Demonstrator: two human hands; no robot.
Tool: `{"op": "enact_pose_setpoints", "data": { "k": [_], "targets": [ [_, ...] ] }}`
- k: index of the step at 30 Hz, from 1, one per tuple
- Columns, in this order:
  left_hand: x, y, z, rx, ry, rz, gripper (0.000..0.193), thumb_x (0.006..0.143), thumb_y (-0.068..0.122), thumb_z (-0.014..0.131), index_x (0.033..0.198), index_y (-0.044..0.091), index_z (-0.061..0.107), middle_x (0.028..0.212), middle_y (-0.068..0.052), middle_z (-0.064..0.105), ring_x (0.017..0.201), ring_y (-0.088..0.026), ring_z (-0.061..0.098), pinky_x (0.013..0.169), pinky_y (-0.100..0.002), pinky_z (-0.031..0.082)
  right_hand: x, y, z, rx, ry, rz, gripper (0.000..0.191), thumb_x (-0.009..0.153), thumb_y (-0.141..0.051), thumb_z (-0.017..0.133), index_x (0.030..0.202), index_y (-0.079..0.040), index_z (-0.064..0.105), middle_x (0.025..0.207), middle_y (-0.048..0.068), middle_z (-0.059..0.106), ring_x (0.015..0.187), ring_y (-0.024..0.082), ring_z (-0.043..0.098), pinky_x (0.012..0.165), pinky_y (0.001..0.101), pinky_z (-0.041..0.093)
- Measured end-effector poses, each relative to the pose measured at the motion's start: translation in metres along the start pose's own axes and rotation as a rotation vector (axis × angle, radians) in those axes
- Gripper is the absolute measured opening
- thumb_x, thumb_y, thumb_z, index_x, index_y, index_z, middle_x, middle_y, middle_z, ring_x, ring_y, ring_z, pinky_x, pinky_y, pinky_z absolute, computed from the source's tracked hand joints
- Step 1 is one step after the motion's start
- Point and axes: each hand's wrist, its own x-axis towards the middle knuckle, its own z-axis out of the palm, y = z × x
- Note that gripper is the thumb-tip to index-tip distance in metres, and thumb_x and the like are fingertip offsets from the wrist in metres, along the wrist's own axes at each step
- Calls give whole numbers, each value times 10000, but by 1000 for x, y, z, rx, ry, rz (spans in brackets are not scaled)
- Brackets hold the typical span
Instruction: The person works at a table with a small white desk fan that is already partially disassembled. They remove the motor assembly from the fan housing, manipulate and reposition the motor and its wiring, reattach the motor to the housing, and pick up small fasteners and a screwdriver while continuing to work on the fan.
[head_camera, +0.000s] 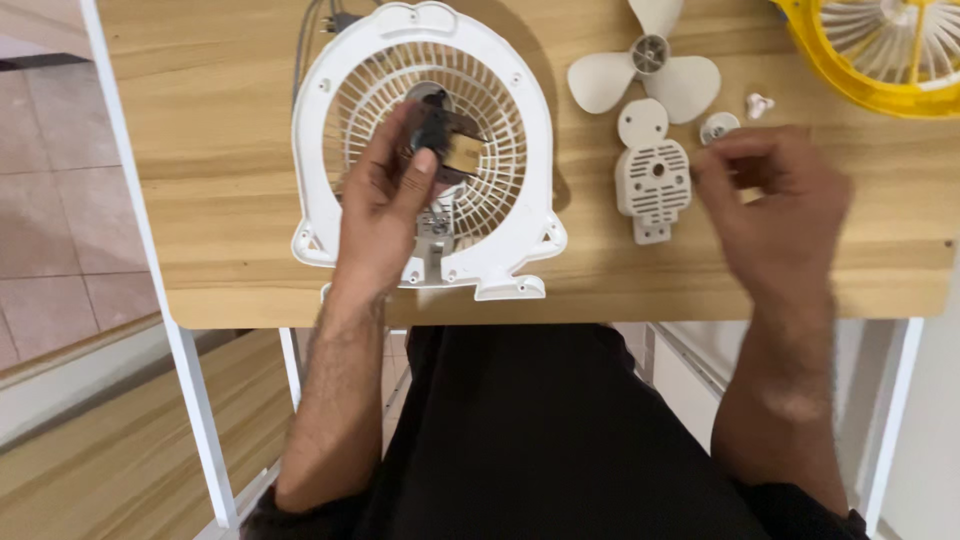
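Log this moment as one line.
left hand: holds dark motor over white fan grille | right hand: near motor cover

A light wooden table (200, 150) on a white metal frame (190, 400) stands over a floor of pale pinkish tiles (50, 200). Left of it, lower down, runs a wood-look strip (110, 450). Soft, even light.

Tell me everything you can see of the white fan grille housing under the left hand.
The white fan grille housing looks like moulded plastic: a thick round rim with small feet, and a grille of thin radial ribs. It lies flat on the wooden table, near its front edge. The left hand rests over its centre, holding a small dark motor part against the hub. A grey power cord runs off its upper left. The blade lies apart, to the right.
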Motion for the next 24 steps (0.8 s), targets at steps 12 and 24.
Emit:
{"op": "enact_pose_setpoints", "data": {
  "k": [12, 24],
  "targets": [
    [-12, 20, 11, 138, -27, 165, 562, 1048, 93, 699, 1541, 0, 447, 1519, -114, 517, 1375, -203, 578, 1140, -335, 565, 38, -78, 120, 197, -318, -147, 190, 1010, 3, 727, 1195, -36, 742, 1068, 92, 735, 912, 139, 717, 722, 248, 554],
    [-8, 40, -1, 406, -58, 166, 563, 1019, 93, 711, 1534, 61, 483, 1526, -132, 478, 1400, -237, 565, 1089, -348, 610, 27, -92, 136, 119, -219, -63, 245, 990, 19, 694, 1224, -40, 731, 1070, 107, 707, 939, 179, 737, 771, 280, 599]
  ]
}}
